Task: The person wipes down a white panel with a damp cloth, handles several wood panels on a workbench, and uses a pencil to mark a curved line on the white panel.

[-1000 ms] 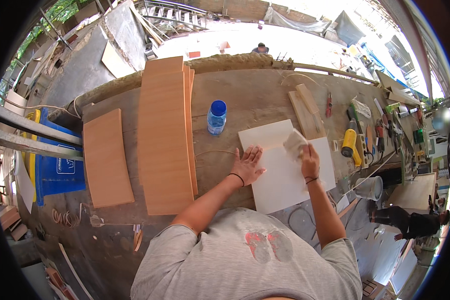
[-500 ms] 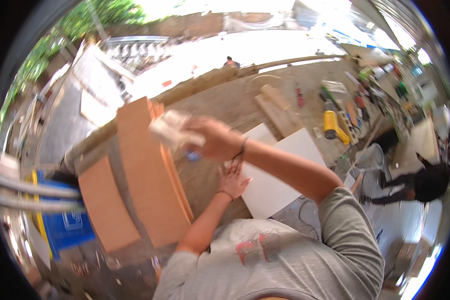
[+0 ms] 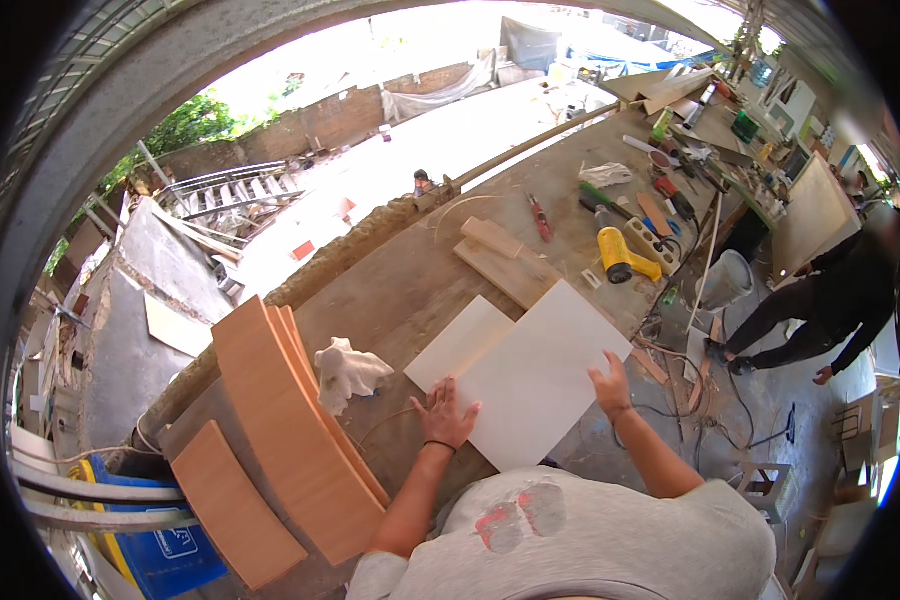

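My left hand (image 3: 448, 417) lies with its fingers spread at the left edge of a white board (image 3: 545, 370), where a second white board (image 3: 467, 338) shows from underneath. At the right edge of the upper board is my right hand (image 3: 612, 386), its thumb and a finger against the edge. The rest of its fingers are hidden, so its grip is unclear. A crumpled white rag (image 3: 350, 373) rests on the workbench (image 3: 390, 290), left of the white boards and apart from both hands. Curved orange-brown panels (image 3: 290, 420) are stacked left of the rag.
Another orange-brown panel (image 3: 235, 505) lies farther left, near a blue bin (image 3: 165, 535). Wood strips (image 3: 505, 270), red-handled pliers (image 3: 540, 218) and a yellow heat gun (image 3: 622, 258) occupy the bench beyond the boards. A person in black (image 3: 835, 295) stands at the right, past a bucket (image 3: 727, 280).
My right hand has let go of the white rag and moved right to the white board's edge. The rag now lies on the bench. The view has shifted, and my left hand stays by the boards.
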`<control>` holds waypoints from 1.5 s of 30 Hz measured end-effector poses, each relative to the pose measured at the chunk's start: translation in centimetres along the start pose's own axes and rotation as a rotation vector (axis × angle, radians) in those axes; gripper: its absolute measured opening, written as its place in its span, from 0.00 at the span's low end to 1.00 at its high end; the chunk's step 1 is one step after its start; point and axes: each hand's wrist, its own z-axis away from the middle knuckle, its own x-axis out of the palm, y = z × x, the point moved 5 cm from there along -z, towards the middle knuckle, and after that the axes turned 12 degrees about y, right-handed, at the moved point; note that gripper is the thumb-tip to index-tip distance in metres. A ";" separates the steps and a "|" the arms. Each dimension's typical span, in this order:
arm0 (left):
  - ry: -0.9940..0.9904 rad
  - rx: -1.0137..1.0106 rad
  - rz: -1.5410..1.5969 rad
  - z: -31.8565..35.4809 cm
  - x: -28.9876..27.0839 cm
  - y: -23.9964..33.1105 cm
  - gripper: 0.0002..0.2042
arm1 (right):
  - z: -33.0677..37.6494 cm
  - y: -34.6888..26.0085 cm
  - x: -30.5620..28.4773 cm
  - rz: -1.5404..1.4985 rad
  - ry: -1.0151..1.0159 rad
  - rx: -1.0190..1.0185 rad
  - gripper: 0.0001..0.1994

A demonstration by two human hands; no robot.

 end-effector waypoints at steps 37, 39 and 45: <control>-0.268 -0.048 1.170 2.6 -17.1 10.1 0.14 | 7.7 -9.6 -3.5 -0.999 -0.323 0.649 0.29; -0.353 -0.027 1.172 2.9 -17.0 11.3 0.14 | 8.6 -9.4 -5.1 -0.979 -0.311 0.671 0.29; -0.286 0.022 1.181 2.2 -16.6 15.2 0.12 | 10.2 -7.1 -8.2 -0.943 -0.114 0.616 0.28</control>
